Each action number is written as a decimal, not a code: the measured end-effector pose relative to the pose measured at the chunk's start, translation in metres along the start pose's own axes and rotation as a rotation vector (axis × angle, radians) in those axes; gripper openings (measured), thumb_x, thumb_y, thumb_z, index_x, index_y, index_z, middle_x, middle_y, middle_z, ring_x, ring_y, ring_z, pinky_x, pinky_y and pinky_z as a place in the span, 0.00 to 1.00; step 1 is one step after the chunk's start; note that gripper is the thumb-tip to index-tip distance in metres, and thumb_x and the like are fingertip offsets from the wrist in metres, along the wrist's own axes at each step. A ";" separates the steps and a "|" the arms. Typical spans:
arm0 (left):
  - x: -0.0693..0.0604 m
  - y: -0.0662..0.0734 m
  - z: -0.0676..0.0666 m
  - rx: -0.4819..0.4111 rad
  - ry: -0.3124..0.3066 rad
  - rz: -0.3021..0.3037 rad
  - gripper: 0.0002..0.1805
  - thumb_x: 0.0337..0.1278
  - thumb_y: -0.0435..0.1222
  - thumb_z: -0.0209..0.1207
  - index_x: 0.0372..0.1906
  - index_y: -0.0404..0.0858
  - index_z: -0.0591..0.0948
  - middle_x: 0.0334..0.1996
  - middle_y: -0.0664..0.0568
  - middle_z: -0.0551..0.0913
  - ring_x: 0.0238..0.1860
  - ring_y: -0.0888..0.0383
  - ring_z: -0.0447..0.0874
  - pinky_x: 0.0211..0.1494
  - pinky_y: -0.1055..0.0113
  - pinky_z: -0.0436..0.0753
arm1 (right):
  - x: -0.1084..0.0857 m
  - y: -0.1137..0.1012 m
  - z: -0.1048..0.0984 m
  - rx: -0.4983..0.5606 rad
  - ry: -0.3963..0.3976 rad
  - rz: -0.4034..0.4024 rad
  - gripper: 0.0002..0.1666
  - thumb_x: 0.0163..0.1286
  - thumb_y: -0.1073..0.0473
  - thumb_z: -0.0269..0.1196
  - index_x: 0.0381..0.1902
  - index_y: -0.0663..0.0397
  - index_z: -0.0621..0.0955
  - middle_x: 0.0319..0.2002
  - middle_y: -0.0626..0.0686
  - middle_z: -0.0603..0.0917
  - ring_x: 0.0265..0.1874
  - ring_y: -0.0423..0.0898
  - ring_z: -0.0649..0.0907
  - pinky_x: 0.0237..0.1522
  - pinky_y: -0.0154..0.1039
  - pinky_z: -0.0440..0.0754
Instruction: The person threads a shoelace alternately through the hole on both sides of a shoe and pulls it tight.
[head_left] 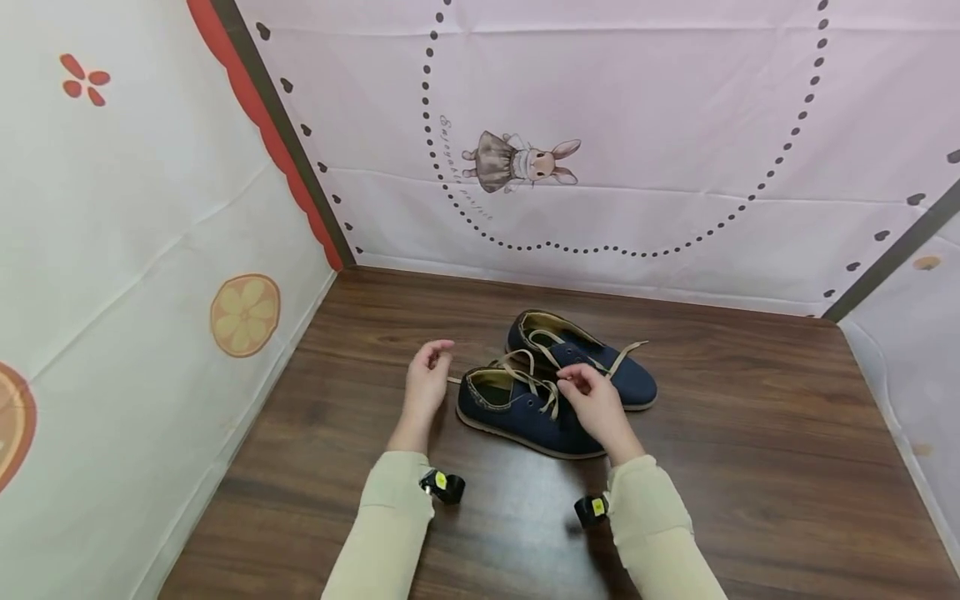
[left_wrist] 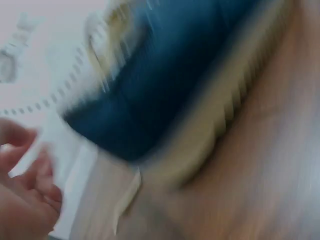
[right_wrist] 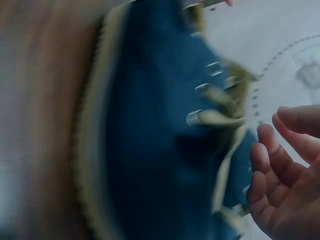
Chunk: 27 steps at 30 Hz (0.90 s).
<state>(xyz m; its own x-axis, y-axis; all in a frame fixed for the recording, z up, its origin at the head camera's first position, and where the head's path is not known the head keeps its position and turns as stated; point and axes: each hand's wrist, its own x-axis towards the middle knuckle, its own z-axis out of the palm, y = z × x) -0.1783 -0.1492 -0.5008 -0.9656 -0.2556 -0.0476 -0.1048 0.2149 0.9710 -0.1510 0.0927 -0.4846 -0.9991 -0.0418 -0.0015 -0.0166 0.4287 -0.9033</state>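
A navy shoe (head_left: 532, 425) with a tan sole lies sideways on the floor, its toe to the right. My left hand (head_left: 426, 385) hovers beside its heel, fingers loosely bent and nothing in them. One end of the tan lace (left_wrist: 128, 200) lies on the floor by the heel in the left wrist view. Above the front of this shoe, my right hand (head_left: 597, 410) is near the laces (right_wrist: 222, 119); in the right wrist view its fingers (right_wrist: 266, 150) are softly bent and grip nothing. The second navy shoe (head_left: 636, 382) lies just behind, its lace loose.
Dark wood-grain floor (head_left: 750, 467) lies under the shoes. A printed pink sheet (head_left: 637, 100) with a rabbit figure hangs at the back, and a white sheet (head_left: 135, 208) with fruit prints stands along the left. Another pale sheet (head_left: 907, 358) borders the right side.
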 end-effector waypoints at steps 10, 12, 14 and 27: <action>0.029 -0.042 -0.005 0.340 -0.533 0.012 0.25 0.68 0.26 0.37 0.68 0.38 0.63 0.65 0.41 0.64 0.67 0.45 0.56 0.66 0.51 0.55 | -0.008 0.030 0.017 0.096 0.015 0.063 0.07 0.64 0.64 0.60 0.39 0.61 0.78 0.28 0.52 0.78 0.28 0.43 0.75 0.34 0.34 0.70; 0.031 -0.042 -0.008 0.435 -0.569 0.020 0.22 0.70 0.29 0.39 0.67 0.40 0.65 0.64 0.41 0.66 0.66 0.45 0.59 0.65 0.51 0.57 | -0.008 0.030 0.017 0.097 0.020 0.065 0.07 0.64 0.64 0.60 0.40 0.61 0.78 0.28 0.53 0.78 0.28 0.43 0.75 0.35 0.35 0.70; 0.030 -0.042 -0.013 0.544 -0.605 0.007 0.20 0.71 0.34 0.42 0.63 0.40 0.70 0.61 0.42 0.70 0.63 0.45 0.63 0.63 0.51 0.61 | -0.008 0.030 0.017 0.095 0.018 0.071 0.07 0.64 0.64 0.60 0.39 0.61 0.78 0.28 0.53 0.78 0.29 0.43 0.75 0.35 0.35 0.70; 0.002 0.008 -0.053 0.504 -0.579 0.024 0.16 0.64 0.47 0.52 0.28 0.38 0.75 0.17 0.54 0.70 0.20 0.57 0.65 0.26 0.65 0.65 | -0.007 0.028 0.019 0.085 0.021 0.088 0.07 0.65 0.64 0.60 0.39 0.61 0.79 0.29 0.53 0.78 0.30 0.44 0.75 0.37 0.36 0.70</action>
<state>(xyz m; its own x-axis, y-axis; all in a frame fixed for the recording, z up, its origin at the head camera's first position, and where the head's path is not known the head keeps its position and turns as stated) -0.1686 -0.1981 -0.4804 -0.9249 0.2597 -0.2778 -0.0434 0.6536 0.7556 -0.1435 0.0882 -0.5183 -0.9972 0.0124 -0.0744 0.0740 0.3517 -0.9332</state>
